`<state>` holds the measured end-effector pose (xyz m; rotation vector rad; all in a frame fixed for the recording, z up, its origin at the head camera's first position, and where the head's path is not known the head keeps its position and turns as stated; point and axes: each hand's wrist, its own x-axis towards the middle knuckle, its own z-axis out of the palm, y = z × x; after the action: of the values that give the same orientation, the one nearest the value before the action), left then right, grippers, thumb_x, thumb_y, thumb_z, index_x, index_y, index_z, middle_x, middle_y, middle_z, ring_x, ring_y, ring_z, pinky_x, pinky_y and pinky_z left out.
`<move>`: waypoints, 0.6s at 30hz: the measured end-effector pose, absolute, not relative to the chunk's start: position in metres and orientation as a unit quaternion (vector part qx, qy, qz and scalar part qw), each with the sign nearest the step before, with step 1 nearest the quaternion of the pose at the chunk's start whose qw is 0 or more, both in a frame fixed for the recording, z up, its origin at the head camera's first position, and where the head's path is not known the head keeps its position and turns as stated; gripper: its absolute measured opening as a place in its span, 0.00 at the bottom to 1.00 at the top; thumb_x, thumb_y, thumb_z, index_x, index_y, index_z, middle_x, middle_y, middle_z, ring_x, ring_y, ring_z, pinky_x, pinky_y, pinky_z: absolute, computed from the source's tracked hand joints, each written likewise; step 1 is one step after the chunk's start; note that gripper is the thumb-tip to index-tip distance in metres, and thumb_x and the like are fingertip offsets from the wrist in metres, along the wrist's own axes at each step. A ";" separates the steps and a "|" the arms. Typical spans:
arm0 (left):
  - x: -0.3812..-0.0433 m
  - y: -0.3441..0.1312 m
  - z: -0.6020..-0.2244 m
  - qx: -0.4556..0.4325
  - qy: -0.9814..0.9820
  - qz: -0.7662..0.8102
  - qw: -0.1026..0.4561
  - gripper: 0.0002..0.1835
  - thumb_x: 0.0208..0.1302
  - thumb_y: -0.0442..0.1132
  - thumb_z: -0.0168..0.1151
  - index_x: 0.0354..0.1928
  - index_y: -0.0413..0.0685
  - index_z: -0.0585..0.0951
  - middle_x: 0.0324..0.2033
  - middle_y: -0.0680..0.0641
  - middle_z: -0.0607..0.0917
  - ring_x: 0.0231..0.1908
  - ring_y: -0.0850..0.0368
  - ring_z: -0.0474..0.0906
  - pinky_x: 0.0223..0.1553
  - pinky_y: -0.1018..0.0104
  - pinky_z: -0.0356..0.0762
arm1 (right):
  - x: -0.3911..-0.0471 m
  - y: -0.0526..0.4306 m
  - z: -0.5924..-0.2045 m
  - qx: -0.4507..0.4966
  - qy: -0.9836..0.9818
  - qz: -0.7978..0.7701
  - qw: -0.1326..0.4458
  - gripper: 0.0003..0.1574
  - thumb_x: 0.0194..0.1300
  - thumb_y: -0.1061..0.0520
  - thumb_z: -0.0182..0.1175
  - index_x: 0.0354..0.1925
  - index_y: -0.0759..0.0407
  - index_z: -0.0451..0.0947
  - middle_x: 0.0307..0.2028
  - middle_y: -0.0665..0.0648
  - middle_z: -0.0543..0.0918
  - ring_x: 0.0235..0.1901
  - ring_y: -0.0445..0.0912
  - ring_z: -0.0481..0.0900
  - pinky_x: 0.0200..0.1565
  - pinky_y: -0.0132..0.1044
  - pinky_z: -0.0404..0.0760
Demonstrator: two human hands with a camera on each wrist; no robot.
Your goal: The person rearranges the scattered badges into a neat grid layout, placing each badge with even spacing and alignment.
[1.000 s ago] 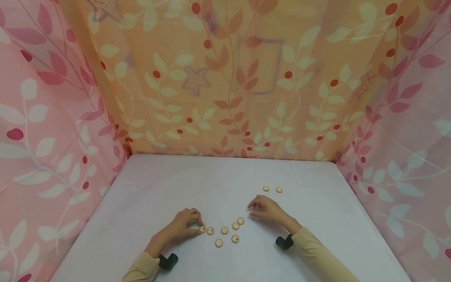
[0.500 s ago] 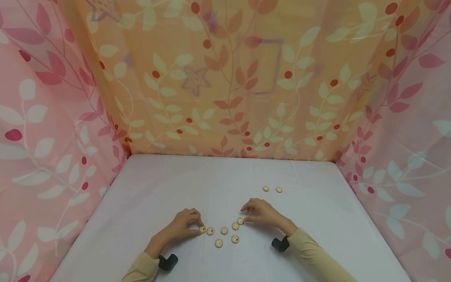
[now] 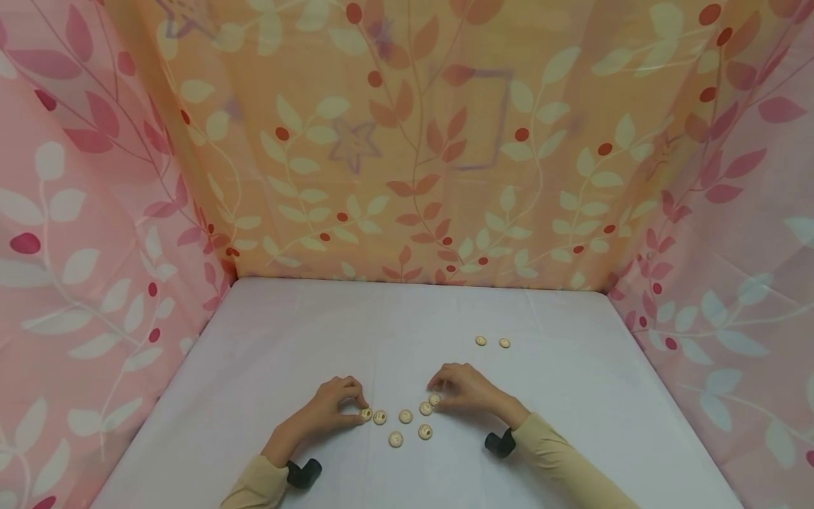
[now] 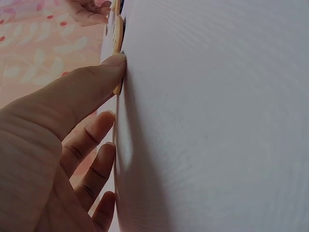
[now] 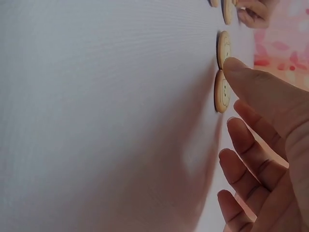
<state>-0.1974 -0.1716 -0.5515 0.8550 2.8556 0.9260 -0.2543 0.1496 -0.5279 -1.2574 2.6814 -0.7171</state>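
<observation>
My left hand (image 3: 331, 406) pinches a small round wooden disc (image 3: 366, 415) at the left end of a loose group, with thumb and fingertips at its edge. In the left wrist view the thumb covers most of that disc (image 4: 117, 90). My right hand (image 3: 467, 389) reaches over two touching discs, one (image 3: 426, 408) slightly nearer me than the other (image 3: 435, 399). From the right wrist, its thumb tip overlaps the farther disc (image 5: 223, 46), right where it meets the nearer disc (image 5: 222, 93). The other right fingers are loosely bent and hold nothing. Dark marks are printed on the discs.
Between the hands lie several more discs, among them one beside the left fingertips (image 3: 379, 417) and one at the front (image 3: 396, 440). Two discs (image 3: 480, 341) sit farther back on the white tabletop (image 3: 305, 325). Patterned curtains (image 3: 413, 141) enclose three sides.
My right hand has moved left and toward me, from beside the two touching discs to over them. The left hand has kept its pinch, and the discs have stayed in place.
</observation>
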 end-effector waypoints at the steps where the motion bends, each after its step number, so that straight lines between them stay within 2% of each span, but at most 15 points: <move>1: -0.197 -0.172 -0.552 0.274 0.915 0.296 0.010 0.08 0.46 0.51 0.65 0.30 0.66 0.77 0.37 0.67 0.71 0.40 0.64 0.65 0.45 0.53 0.60 | -0.253 0.149 -0.528 -0.408 0.882 -0.231 0.052 0.20 0.47 0.43 0.64 0.40 0.46 0.77 0.32 0.43 0.76 0.33 0.38 0.71 0.39 0.33 0.66; 9: -0.197 -0.172 -0.551 0.277 0.915 0.294 0.005 0.08 0.46 0.51 0.65 0.30 0.66 0.77 0.37 0.67 0.71 0.40 0.65 0.65 0.45 0.54 0.60 | -0.254 0.147 -0.535 -0.400 0.887 -0.222 0.061 0.15 0.48 0.43 0.63 0.37 0.42 0.77 0.32 0.38 0.74 0.34 0.33 0.69 0.40 0.34 0.65; 18: -0.197 -0.172 -0.551 0.275 0.916 0.293 0.012 0.08 0.46 0.52 0.65 0.30 0.67 0.77 0.38 0.66 0.71 0.40 0.64 0.64 0.45 0.53 0.59 | -0.253 0.148 -0.538 -0.395 0.887 -0.232 0.064 0.12 0.51 0.45 0.62 0.37 0.41 0.76 0.32 0.38 0.74 0.34 0.34 0.69 0.41 0.34 0.67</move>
<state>-0.1974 -0.1716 -0.5507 0.8568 2.8558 0.9142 -0.2529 0.1480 -0.5380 -1.1924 2.6781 -0.7005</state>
